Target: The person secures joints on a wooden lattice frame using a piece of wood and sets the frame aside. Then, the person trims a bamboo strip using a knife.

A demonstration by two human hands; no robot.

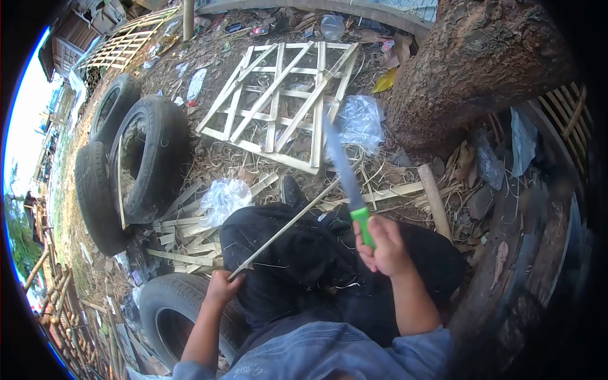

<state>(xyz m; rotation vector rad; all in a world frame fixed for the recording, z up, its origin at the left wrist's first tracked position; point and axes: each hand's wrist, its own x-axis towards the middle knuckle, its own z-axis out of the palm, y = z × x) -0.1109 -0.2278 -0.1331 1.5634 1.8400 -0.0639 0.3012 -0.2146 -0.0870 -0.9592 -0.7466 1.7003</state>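
My right hand (383, 247) grips a knife (346, 174) by its green handle, with the blade pointing up and away from me, slightly blurred. My left hand (223, 287) is closed around the near end of a thin bamboo strip (288, 227). The strip slants up to the right across my dark trousers, and its far end reaches close to the knife blade. On the ground ahead lies a lattice panel of pale bamboo slats (273, 117). Cut flat slats (183, 244) are piled beside my left knee.
Several old tyres (155, 158) stand at the left, and another tyre (161, 304) is by my left arm. A thick tree trunk (468, 69) rises at the right. Clear plastic bags (361, 123) and a short wooden stick (434, 199) lie among shavings and litter.
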